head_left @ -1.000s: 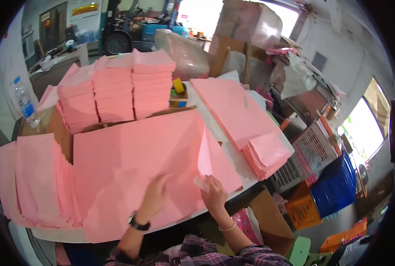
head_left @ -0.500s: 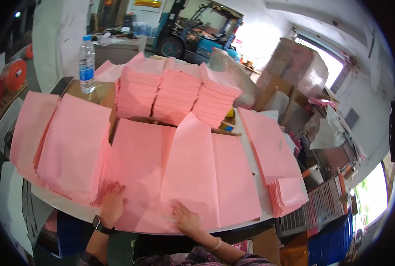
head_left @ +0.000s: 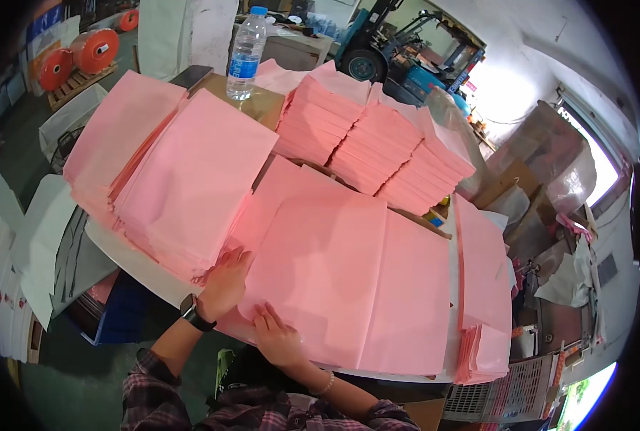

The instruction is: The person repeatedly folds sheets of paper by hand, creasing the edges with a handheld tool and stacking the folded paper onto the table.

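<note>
A large pink paper sheet (head_left: 320,266) lies over other pink paper on the table before me, its left part spread toward my hands. My left hand (head_left: 225,286) rests at the sheet's left side, beside the near edge of a pile of pink sheets (head_left: 190,179); its fingers are stretched out. My right hand (head_left: 280,339) lies on the sheet's near left corner, fingers extended and slightly apart, pressing on the paper. More pink paper (head_left: 409,302) shows to the right of the sheet's long crease.
Tall stacks of folded pink paper (head_left: 377,144) stand at the back. A water bottle (head_left: 246,57) stands on a cardboard box (head_left: 266,108). On the right are a long pink stack (head_left: 481,266) and a small folded bundle (head_left: 483,353). A forklift (head_left: 406,57) is parked behind.
The view has swung left. The upper sheet, narrow and folded before, now spreads wider and flatter toward the left. My right hand has moved left with its edge, closer to my left hand.
</note>
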A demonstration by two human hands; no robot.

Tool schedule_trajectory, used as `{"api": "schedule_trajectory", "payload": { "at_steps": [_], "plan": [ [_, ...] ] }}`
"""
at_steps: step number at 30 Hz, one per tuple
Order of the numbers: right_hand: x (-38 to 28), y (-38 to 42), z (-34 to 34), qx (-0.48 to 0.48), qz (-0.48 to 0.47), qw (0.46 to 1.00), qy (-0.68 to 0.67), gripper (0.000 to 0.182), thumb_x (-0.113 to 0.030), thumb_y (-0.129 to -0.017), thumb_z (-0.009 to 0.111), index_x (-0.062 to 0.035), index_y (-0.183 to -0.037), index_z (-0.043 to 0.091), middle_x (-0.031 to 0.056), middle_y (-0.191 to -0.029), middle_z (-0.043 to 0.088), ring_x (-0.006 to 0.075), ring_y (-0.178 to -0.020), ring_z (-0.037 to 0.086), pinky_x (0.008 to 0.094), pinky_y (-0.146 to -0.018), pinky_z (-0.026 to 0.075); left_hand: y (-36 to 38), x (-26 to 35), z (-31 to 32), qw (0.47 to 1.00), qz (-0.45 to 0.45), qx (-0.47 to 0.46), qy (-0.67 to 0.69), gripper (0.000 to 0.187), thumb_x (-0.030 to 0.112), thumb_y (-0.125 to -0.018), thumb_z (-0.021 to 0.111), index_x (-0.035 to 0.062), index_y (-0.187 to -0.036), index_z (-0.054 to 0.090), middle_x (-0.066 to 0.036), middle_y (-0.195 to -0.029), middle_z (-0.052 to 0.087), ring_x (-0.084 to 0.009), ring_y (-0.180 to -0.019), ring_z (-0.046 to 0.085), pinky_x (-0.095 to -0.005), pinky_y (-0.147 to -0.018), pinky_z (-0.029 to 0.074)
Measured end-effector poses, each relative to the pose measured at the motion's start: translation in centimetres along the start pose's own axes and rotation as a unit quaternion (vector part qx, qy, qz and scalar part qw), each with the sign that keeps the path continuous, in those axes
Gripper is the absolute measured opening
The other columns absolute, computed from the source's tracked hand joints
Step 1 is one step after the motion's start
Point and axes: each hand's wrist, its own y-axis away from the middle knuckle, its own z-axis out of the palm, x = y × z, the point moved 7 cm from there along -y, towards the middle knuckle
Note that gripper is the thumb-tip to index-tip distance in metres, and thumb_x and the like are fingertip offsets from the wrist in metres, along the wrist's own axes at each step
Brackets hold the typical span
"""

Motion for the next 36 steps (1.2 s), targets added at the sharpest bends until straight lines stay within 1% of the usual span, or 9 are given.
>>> {"api": "schedule_trajectory", "payload": {
  "at_steps": [3, 7, 10, 13, 15, 22, 27, 34, 36],
  "plan": [
    [-1.4, -0.7, 1.3, 0.001, -0.019, 1.000, 0.015, 0.021, -0.010, -0.079, 0.060, -0.0050, -0.099, 0.058, 0.0127, -0.124, 0.062, 0.0247, -0.119, 0.060, 0.0354, -0.063, 0.058, 0.0, 0.0, -0.3, 1.000, 0.007, 0.013, -0.023, 0.050, -0.001, -0.078, 0.048, -0.0040, -0.128, 0.049, -0.026, -0.130, 0.053, -0.0379, -0.122, 0.051, -0.0430, -0.103, 0.042],
    [-2.5, -1.5, 2.8, 0.012, -0.035, 0.999, 0.027, 0.025, -0.010, -0.078, 0.059, -0.0036, -0.102, 0.058, 0.0131, -0.124, 0.061, 0.0254, -0.119, 0.060, 0.0341, -0.062, 0.058, -0.2, -0.9, 1.0, 0.999, 0.014, -0.023, -0.029, 0.052, -0.001, -0.078, 0.048, -0.0032, -0.129, 0.048, -0.025, -0.133, 0.051, -0.0370, -0.125, 0.049, -0.0421, -0.106, 0.040],
    [-3.1, -2.2, 3.1, 0.018, -0.044, 0.998, 0.036, 0.027, -0.011, -0.078, 0.059, -0.0024, -0.105, 0.059, 0.0133, -0.123, 0.061, 0.0258, -0.118, 0.060, 0.0333, -0.061, 0.058, -0.3, -1.7, 1.3, 1.000, 0.017, -0.004, 0.010, 0.049, 0.001, -0.080, 0.047, -0.0026, -0.129, 0.049, -0.024, -0.133, 0.051, -0.0355, -0.127, 0.047, -0.0411, -0.108, 0.038],
    [-3.8, -2.8, 3.3, 0.008, -0.060, 0.997, 0.043, 0.027, -0.014, -0.085, 0.052, -0.0028, -0.109, 0.059, 0.0127, -0.126, 0.061, 0.0243, -0.120, 0.060, 0.0309, -0.061, 0.058, -0.1, -2.6, 1.7, 0.998, 0.020, 0.014, 0.051, 0.047, 0.004, -0.082, 0.045, -0.0020, -0.128, 0.049, -0.022, -0.134, 0.051, -0.0340, -0.129, 0.045, -0.0401, -0.111, 0.035],
    [-4.2, -3.2, 3.3, 0.003, -0.059, 0.997, 0.047, 0.027, -0.014, -0.086, 0.052, -0.0027, -0.109, 0.059, 0.0125, -0.125, 0.061, 0.0236, -0.119, 0.060, 0.0307, -0.061, 0.057, -0.2, -3.6, 2.8, 0.998, 0.020, 0.020, 0.064, 0.046, 0.004, -0.083, 0.044, -0.0018, -0.128, 0.049, -0.021, -0.134, 0.050, -0.0335, -0.130, 0.045, -0.0398, -0.112, 0.034],
    [-4.5, -3.5, 4.0, -0.015, -0.056, 0.997, 0.058, 0.027, -0.019, -0.090, 0.054, -0.0025, -0.111, 0.061, 0.0114, -0.122, 0.062, 0.0204, -0.117, 0.061, 0.0296, -0.059, 0.057, -0.3, -6.5, 6.3, 0.993, 0.025, 0.051, -0.104, 0.039, 0.010, -0.089, 0.040, -0.0002, -0.126, 0.050, -0.019, -0.133, 0.051, -0.0306, -0.130, 0.045, -0.0395, -0.111, 0.035],
    [-4.7, -3.7, 3.4, -0.008, -0.060, 0.997, 0.055, 0.027, -0.020, -0.090, 0.055, -0.0022, -0.110, 0.061, 0.0105, -0.118, 0.063, 0.0198, -0.117, 0.060, 0.0289, -0.057, 0.056, 0.0, -6.6, 6.3, 0.995, 0.021, 0.049, -0.079, 0.039, 0.012, -0.089, 0.040, -0.0002, -0.126, 0.050, -0.018, -0.133, 0.051, -0.0300, -0.129, 0.046, -0.0398, -0.111, 0.035],
    [-4.8, -3.8, 3.1, -0.009, -0.063, 0.997, 0.050, 0.027, -0.018, -0.089, 0.055, -0.0017, -0.109, 0.061, 0.0102, -0.117, 0.063, 0.0195, -0.117, 0.060, 0.0288, -0.057, 0.057, 0.2, -6.5, 6.2, 0.987, 0.040, 0.078, -0.134, 0.041, 0.012, -0.090, 0.040, 0.0009, -0.128, 0.049, -0.018, -0.131, 0.051, -0.0302, -0.129, 0.046, -0.0392, -0.112, 0.034],
    [-4.8, -3.8, 3.0, -0.009, -0.065, 0.996, 0.055, 0.027, -0.017, -0.088, 0.056, -0.0013, -0.109, 0.061, 0.0103, -0.117, 0.062, 0.0200, -0.118, 0.060, 0.0288, -0.058, 0.057, 0.2, -6.5, 6.2, 0.991, 0.032, 0.054, -0.121, 0.041, 0.012, -0.090, 0.040, 0.0016, -0.129, 0.047, -0.018, -0.132, 0.050, -0.0298, -0.130, 0.044, -0.0389, -0.113, 0.033]
  ]
}}
